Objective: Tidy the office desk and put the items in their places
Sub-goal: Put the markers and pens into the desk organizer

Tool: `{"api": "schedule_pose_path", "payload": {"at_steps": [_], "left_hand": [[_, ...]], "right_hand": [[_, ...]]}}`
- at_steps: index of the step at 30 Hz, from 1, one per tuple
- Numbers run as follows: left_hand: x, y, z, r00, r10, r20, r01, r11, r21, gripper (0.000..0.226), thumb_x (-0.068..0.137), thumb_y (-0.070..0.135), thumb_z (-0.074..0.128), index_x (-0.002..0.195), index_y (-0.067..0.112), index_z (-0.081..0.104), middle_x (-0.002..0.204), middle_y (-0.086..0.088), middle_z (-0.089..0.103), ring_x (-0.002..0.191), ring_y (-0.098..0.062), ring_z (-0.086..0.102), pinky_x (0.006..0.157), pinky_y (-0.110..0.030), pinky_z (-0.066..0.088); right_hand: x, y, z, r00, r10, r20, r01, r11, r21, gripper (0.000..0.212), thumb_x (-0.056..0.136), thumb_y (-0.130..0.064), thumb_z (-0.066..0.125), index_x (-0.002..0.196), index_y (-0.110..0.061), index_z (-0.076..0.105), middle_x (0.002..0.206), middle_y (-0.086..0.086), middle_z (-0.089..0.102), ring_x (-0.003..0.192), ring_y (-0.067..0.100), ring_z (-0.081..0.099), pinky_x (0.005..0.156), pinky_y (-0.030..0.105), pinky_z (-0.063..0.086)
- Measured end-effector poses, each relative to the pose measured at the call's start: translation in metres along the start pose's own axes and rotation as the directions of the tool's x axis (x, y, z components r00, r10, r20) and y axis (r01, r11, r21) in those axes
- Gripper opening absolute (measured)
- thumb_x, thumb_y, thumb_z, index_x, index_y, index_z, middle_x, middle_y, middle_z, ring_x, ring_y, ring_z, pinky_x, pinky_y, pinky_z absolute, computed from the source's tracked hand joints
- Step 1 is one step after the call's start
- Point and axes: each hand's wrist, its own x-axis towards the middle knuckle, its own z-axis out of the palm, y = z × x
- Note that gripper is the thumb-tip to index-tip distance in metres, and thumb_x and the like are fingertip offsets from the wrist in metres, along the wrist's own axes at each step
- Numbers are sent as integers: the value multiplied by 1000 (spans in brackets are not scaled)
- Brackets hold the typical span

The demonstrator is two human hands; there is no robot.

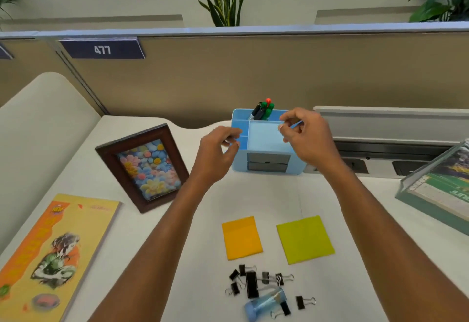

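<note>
A light blue desk organizer (264, 139) stands at the back of the white desk, with several pens (262, 111) upright in its rear compartment. My right hand (307, 136) hovers over its right rim, fingers pinched on a thin blue pen (296, 125). My left hand (215, 149) is at the organizer's left wall, thumb and fingertips closed on its edge. Nearer me lie an orange sticky-note pad (241, 238), a yellow-green pad (305, 239), several black binder clips (251, 283) and a small clear blue bottle (265, 301) on its side.
A wooden photo frame (143, 166) leans at the left, with a yellow magazine (50, 253) in front of it. A stack of books (436, 189) sits at the right edge. A grey socket box (390, 144) and a beige partition (253, 73) close off the back.
</note>
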Motion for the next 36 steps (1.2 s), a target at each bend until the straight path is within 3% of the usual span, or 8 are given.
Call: {"api": "schedule_pose_path", "payload": {"at_steps": [4, 12, 17, 22, 26, 30, 33, 36], "left_hand": [[-95, 12, -25, 985, -165, 58, 166, 986, 3, 22, 88, 6, 63, 109, 12, 67, 99, 4, 67, 86, -11, 63, 74, -23, 53], [-261, 31, -61, 854, -491, 170, 464, 868, 177, 12, 84, 21, 68, 90, 30, 66, 82, 12, 64, 72, -6, 59, 66, -22, 45], [-296, 73, -57, 631, -744, 221, 552, 630, 547, 42, 81, 66, 54, 106, 32, 50, 92, 10, 59, 84, -13, 57, 67, -29, 40], [-317, 102, -44, 581, -788, 206, 561, 571, 600, 43, 87, 56, 53, 116, 26, 41, 107, 1, 58, 96, -23, 57, 73, -31, 42], [-323, 94, -41, 584, -796, 160, 696, 592, 408, 23, 83, 30, 61, 101, 25, 49, 80, 1, 61, 71, -20, 61, 66, -32, 52], [-300, 88, -51, 425, -892, 156, 886, 374, -272, 23, 79, 4, 69, 100, 4, 59, 66, -17, 68, 55, -28, 68, 57, -42, 59], [-272, 92, -60, 380, -900, 215, 721, 142, -678, 27, 84, 0, 67, 107, -10, 58, 74, -21, 68, 59, -27, 68, 57, -30, 58], [-245, 97, -57, 406, -888, 215, 571, 62, -819, 26, 86, 1, 64, 108, -13, 59, 81, -21, 68, 64, -23, 69, 60, -25, 58]], "right_hand": [[-89, -17, 5, 984, 44, 170, -60, 994, 92, 8, 88, -12, 66, 95, -16, 67, 82, 2, 65, 63, 17, 63, 54, 15, 49], [-227, -19, 44, 821, 126, 558, -81, 991, -104, 5, 87, -20, 65, 87, -21, 70, 82, -10, 65, 66, 1, 53, 71, 30, 49], [-254, -18, 46, 840, 169, 516, -75, 978, -197, 8, 87, -25, 61, 84, -27, 68, 88, -10, 68, 81, 12, 62, 76, 39, 53], [-258, -17, 26, 884, 190, 426, -114, 973, -199, 8, 88, -22, 61, 83, -26, 67, 84, -12, 67, 77, 8, 60, 72, 36, 54], [-263, -18, 18, 885, 187, 427, -126, 978, -168, 8, 88, -21, 62, 84, -24, 68, 85, -11, 68, 74, 6, 58, 72, 34, 53], [-268, -29, 13, 854, 159, 495, -159, 986, -44, 7, 89, -17, 64, 87, -21, 70, 84, -9, 68, 68, 4, 59, 67, 28, 51], [-270, -47, 9, 811, 95, 577, -237, 956, 176, 20, 87, -24, 70, 106, -22, 68, 94, -1, 69, 73, 17, 68, 63, 28, 56], [-267, -65, 9, 805, -18, 593, -205, 930, 306, 45, 80, -23, 77, 121, -29, 61, 107, -9, 67, 84, 19, 68, 73, 33, 59]]}}
